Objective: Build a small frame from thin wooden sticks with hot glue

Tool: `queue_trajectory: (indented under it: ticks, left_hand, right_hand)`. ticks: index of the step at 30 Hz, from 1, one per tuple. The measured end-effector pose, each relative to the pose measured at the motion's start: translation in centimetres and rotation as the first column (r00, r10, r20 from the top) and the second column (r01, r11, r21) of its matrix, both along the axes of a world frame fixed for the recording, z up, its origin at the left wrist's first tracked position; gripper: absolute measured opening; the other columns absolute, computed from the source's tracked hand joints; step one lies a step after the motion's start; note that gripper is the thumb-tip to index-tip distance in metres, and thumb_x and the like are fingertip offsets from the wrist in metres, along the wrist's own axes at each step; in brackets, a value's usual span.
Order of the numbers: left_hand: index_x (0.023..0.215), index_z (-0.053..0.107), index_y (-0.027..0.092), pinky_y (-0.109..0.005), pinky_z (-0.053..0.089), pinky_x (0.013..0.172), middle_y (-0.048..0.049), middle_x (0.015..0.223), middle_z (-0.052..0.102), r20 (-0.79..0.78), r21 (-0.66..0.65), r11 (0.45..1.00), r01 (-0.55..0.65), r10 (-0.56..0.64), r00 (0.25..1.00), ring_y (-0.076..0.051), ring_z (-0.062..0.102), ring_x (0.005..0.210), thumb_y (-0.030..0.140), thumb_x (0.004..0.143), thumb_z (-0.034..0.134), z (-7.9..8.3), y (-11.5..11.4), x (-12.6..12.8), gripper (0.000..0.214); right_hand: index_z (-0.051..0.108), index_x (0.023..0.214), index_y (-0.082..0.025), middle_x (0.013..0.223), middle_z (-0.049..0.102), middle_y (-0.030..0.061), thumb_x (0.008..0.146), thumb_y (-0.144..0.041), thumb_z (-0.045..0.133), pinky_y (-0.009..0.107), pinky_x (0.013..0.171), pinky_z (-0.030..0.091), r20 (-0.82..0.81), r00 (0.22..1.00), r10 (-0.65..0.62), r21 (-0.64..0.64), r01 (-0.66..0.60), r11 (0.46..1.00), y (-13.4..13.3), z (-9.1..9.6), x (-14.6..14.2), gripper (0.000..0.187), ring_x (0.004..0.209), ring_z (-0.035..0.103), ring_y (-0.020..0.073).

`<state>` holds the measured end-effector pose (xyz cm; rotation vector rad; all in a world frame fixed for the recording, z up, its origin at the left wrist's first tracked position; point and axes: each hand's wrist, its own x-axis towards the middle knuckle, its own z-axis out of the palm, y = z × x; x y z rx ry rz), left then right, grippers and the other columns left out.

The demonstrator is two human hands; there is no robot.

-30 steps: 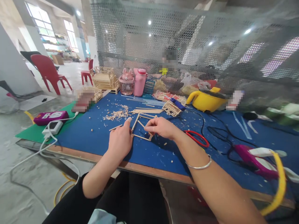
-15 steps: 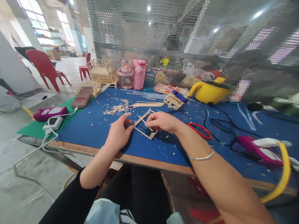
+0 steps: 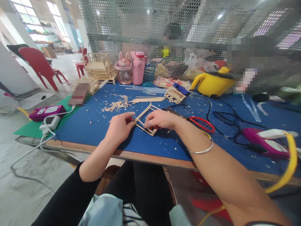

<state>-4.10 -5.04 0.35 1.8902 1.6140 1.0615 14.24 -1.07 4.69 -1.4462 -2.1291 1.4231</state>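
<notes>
A small four-sided frame of thin wooden sticks (image 3: 144,111) is tilted at the middle of the blue work surface. My left hand (image 3: 120,126) pinches its left corner between thumb and fingertips. Over the frame's right part, my right hand (image 3: 161,120) has its fingers closed on a thin wooden stick (image 3: 140,122), which lies close to the frame's near left side. Those fingers hide most of that stick and part of the frame. Beyond the hands lie loose wooden sticks (image 3: 148,99) and a pile of short wood scraps (image 3: 117,104).
Red-handled scissors (image 3: 203,124) lie beside my right forearm. A small stick-built piece (image 3: 174,95) sits behind the hands. A yellow pot (image 3: 213,84), pink bottle (image 3: 139,69) and larger wooden models (image 3: 100,67) stand farther back. Black cables (image 3: 227,117) run along the right.
The stick in my right hand crossed the frame's middle before; now it is turned and lies closer to the near left side. My left hand keeps its pinch. The view has shifted slightly.
</notes>
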Motion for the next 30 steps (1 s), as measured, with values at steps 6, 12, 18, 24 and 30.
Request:
queue_trajectory:
  ticks: [6, 12, 18, 24, 30]
  left_hand:
    - [0.099, 0.071, 0.021, -0.03, 0.051, 0.079, -0.0026, 0.085, 0.074, -0.053, 0.002, 1.0, 0.002, -0.001, 0.999, -0.018, 0.067, 0.079, 0.022, 0.078, 0.062, 0.38, -0.23, 0.25, 0.024]
    - [0.095, 0.072, 0.023, -0.028, 0.05, 0.075, -0.001, 0.083, 0.073, -0.086, 0.027, 1.0, 0.0, 0.002, 0.996, -0.017, 0.066, 0.075, 0.022, 0.077, 0.061, 0.33, -0.16, 0.31, 0.022]
    - [0.105, 0.066, 0.022, -0.027, 0.048, 0.072, -0.0013, 0.086, 0.072, -0.106, 0.043, 0.999, 0.022, -0.017, 0.994, -0.016, 0.063, 0.074, 0.022, 0.078, 0.058, -0.01, -0.18, 0.27, 0.029]
    - [0.091, 0.068, 0.022, -0.027, 0.048, 0.073, -0.0005, 0.083, 0.071, -0.092, 0.067, 0.994, 0.082, -0.076, 0.993, -0.016, 0.063, 0.074, 0.021, 0.078, 0.056, 0.05, -0.33, 0.0, 0.017]
    - [0.09, 0.07, 0.02, -0.027, 0.048, 0.075, -0.0012, 0.08, 0.072, -0.081, 0.072, 0.996, 0.051, -0.045, 0.996, -0.017, 0.065, 0.074, 0.022, 0.079, 0.056, 0.13, -0.63, -0.14, 0.018]
  right_hand:
    - [0.059, 0.054, -0.015, 0.048, 0.056, -0.002, 0.063, -0.024, 0.065, 0.019, 0.037, 0.032, 0.017, 1.0, 0.026, 0.013, -0.026, 1.0, 0.11, -0.09, -0.08, 0.015, 0.038, 0.041, 0.0051]
    - [0.062, 0.059, -0.015, 0.051, 0.058, -0.002, 0.065, -0.027, 0.067, 0.017, 0.035, 0.027, 0.035, 0.998, 0.051, -0.011, -0.051, 0.999, 0.33, -0.08, 0.2, 0.014, 0.039, 0.041, 0.0045]
    - [0.064, 0.064, -0.015, 0.05, 0.057, -0.0032, 0.067, -0.028, 0.068, 0.017, 0.036, 0.027, 0.017, 0.997, 0.076, -0.033, -0.075, 0.997, 0.39, -0.12, 0.35, 0.014, 0.038, 0.04, 0.0036]
    - [0.064, 0.066, -0.015, 0.048, 0.053, -0.0046, 0.067, -0.032, 0.07, 0.017, 0.037, 0.027, 0.007, 0.995, 0.103, -0.037, -0.103, 0.994, 0.2, -0.02, 0.39, 0.018, 0.038, 0.037, 0.0033]
    - [0.069, 0.079, -0.015, 0.058, 0.061, -0.0022, 0.071, -0.038, 0.067, 0.018, 0.043, 0.034, -0.026, 0.997, 0.078, 0.106, -0.075, 0.992, -0.14, -0.16, -0.18, 0.025, 0.044, 0.044, 0.005]
